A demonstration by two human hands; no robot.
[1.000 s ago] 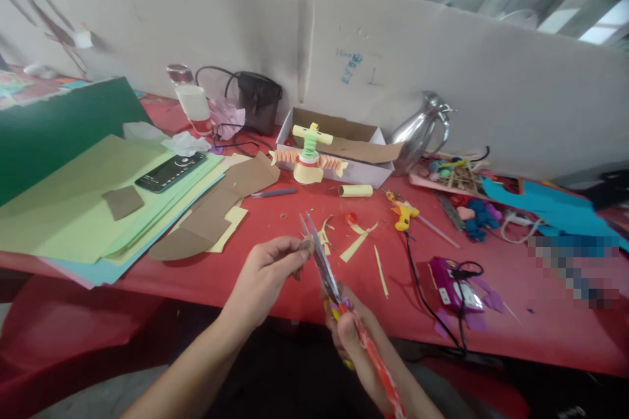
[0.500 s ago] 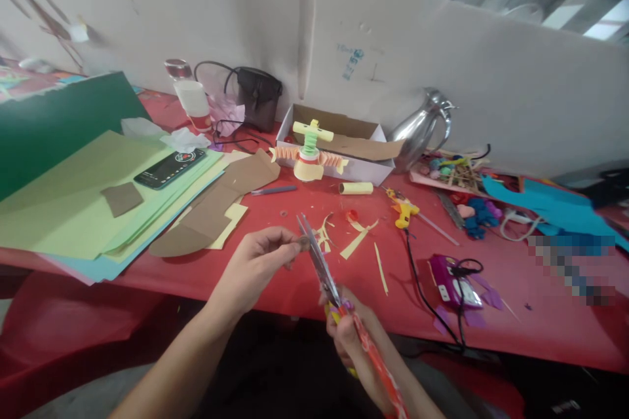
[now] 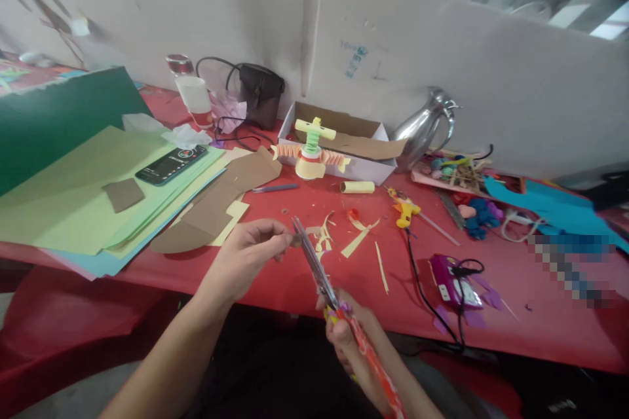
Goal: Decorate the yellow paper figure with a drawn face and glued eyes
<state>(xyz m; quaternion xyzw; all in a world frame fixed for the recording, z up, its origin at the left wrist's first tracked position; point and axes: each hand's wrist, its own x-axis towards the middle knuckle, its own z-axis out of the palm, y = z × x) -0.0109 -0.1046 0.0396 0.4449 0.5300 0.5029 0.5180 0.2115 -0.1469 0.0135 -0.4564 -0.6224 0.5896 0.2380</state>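
My left hand (image 3: 246, 255) pinches a small brown paper piece (image 3: 295, 240) between thumb and fingertips, held above the near edge of the red table (image 3: 275, 281). My right hand (image 3: 351, 340) grips the handles of a pair of scissors (image 3: 314, 262), whose blades point up and left and meet the brown piece. Yellow paper strips (image 3: 361, 242) lie on the table just beyond the blades. A paper figure (image 3: 311, 154) with accordion arms stands farther back.
Stacked green and blue paper sheets (image 3: 73, 209) with a phone (image 3: 171, 165) lie left. Brown card (image 3: 216, 209), a cardboard box (image 3: 344, 144), a metal jug (image 3: 425, 127), a yellow glue gun (image 3: 405, 211) with cord, and a purple device (image 3: 455, 278) crowd the table.
Both hands with the scissors and the brown piece have drifted slightly left; the scissors stay on the piece. The view has shifted a little.
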